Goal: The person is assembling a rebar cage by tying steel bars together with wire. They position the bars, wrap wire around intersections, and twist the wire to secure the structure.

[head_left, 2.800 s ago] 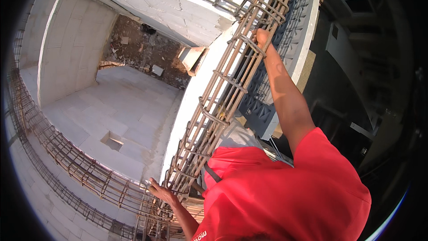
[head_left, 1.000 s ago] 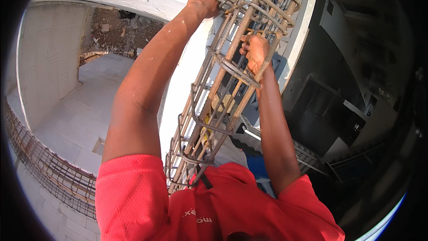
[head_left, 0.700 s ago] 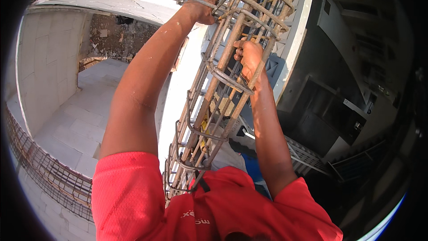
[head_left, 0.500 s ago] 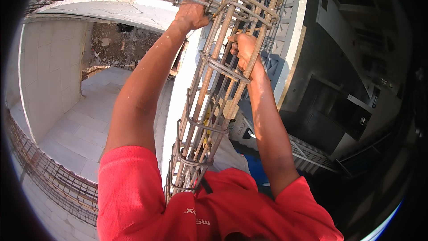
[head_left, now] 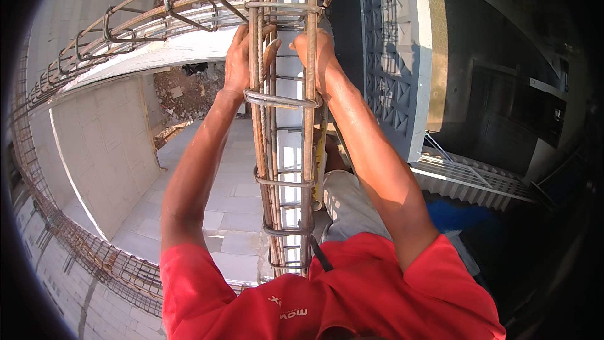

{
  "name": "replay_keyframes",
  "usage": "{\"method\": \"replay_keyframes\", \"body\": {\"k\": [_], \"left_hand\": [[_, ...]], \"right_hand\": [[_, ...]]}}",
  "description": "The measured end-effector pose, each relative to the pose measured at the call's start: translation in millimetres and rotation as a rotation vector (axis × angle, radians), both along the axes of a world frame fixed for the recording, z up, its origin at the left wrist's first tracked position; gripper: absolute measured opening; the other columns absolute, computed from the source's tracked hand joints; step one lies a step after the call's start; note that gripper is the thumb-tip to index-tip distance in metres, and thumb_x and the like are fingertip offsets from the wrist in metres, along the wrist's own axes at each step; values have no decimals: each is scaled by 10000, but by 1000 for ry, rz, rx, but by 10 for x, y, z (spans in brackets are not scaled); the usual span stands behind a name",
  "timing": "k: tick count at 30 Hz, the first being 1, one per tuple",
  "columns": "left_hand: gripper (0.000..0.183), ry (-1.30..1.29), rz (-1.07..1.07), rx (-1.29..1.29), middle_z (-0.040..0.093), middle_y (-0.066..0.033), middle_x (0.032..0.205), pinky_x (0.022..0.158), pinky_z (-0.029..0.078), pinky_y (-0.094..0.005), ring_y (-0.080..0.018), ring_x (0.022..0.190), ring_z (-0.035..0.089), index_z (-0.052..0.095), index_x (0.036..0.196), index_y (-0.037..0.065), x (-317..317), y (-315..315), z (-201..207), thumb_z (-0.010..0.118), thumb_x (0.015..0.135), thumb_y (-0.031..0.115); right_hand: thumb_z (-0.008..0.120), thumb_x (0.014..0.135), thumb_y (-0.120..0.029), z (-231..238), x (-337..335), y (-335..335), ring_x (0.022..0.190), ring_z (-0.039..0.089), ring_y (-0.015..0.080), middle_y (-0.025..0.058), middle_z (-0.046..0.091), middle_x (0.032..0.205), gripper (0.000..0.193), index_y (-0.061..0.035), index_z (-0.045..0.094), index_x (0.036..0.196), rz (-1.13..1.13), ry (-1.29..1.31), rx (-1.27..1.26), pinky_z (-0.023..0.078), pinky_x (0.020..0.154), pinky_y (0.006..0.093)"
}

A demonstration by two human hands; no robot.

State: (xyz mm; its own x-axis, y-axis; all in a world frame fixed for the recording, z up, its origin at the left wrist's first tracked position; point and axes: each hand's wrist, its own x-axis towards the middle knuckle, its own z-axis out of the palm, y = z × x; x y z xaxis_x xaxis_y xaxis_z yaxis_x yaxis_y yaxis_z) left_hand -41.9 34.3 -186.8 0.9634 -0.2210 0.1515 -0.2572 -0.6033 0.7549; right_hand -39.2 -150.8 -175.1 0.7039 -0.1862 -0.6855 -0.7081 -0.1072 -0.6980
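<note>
A long rebar cage of rusty bars tied with square stirrups runs away from my chest along the top of a white block wall. My left hand is at its left side, curled round the left bars, with fingertips and thumb showing between the bars. Opposite it, my right hand is closed at the right bar, its bent fingers reaching inside the cage. Both hands are just short of the spot where a second rebar cage branches off to the left. Parts of the fingers are hidden behind bars.
Far below on the left lie a pale block floor, a partition wall and rubble. Another rebar cage curves along the lower left. A grey patterned parapet and a metal grille stand at the right.
My left hand has come nearer and down off the branching cage to the main cage's left side. My right hand has shifted to the right bar. The view has turned, so the cage looks upright.
</note>
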Motion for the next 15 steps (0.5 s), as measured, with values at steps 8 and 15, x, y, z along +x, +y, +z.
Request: {"method": "replay_keyframes", "body": {"k": [8, 15], "left_hand": [[769, -186, -475, 285, 529, -230, 1608, 1221, 428, -535, -406, 1478, 526, 486, 1639, 69, 234, 60, 2, 810, 963, 241], [992, -167, -529, 404, 530, -293, 1559, 1189, 415, -583, -497, 1419, 524, 393, 1635, -51, 380, -193, -242, 828, 806, 278]], "right_hand": [[848, 859, -294, -269, 136, 145, 1194, 736, 415, 298, 703, 1325, 748, 46, 520, 1439, 37, 162, -34, 630, 968, 470], [751, 987, -371, 335, 72, 61, 1220, 722, 450, 313, 706, 1324, 659, 62, 514, 1423, -136, 112, 2, 593, 1058, 483]]}}
